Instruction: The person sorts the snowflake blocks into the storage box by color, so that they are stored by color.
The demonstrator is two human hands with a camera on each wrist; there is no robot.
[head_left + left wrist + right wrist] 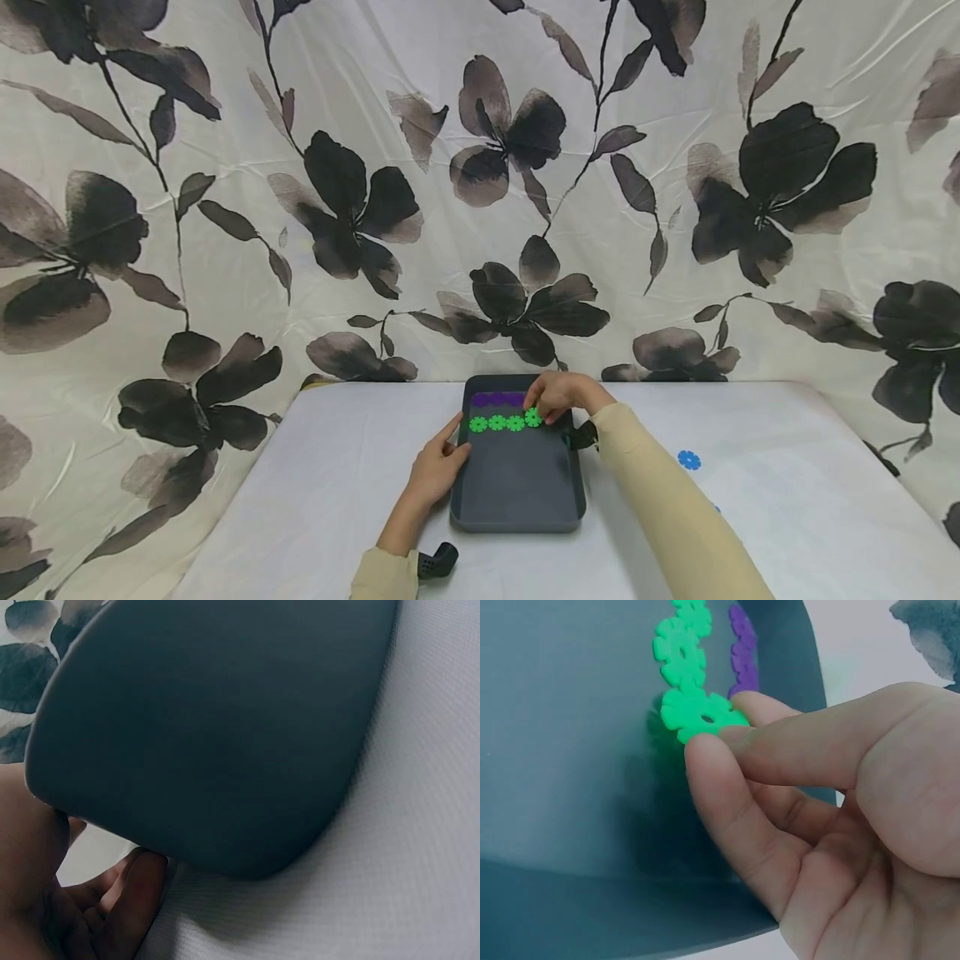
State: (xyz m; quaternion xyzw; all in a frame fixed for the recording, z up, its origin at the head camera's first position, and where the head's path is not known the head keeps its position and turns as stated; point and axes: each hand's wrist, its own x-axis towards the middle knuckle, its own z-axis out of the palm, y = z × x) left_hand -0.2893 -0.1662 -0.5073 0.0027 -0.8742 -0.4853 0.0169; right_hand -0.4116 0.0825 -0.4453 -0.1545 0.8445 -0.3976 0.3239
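A dark grey tray (517, 485) lies on the white table. Along its left rim rests my left hand (437, 468), thumb over the edge and fingers against the outer wall (217, 750). Near the tray's far right corner, my right hand (558, 395) pinches a green flower-shaped disc (694, 711) between thumb and fingers, tilted just above the tray floor. To its left runs a row of green flower discs (497, 423). Beyond them is a row of purple flower discs (491, 400), its right end partly hidden by my right hand.
On the table right of the tray lies a blue flower disc (689, 460); another blue bit (717, 509) peeks out beside my right sleeve. A floral cloth (510, 208) hangs behind the table's far edge.
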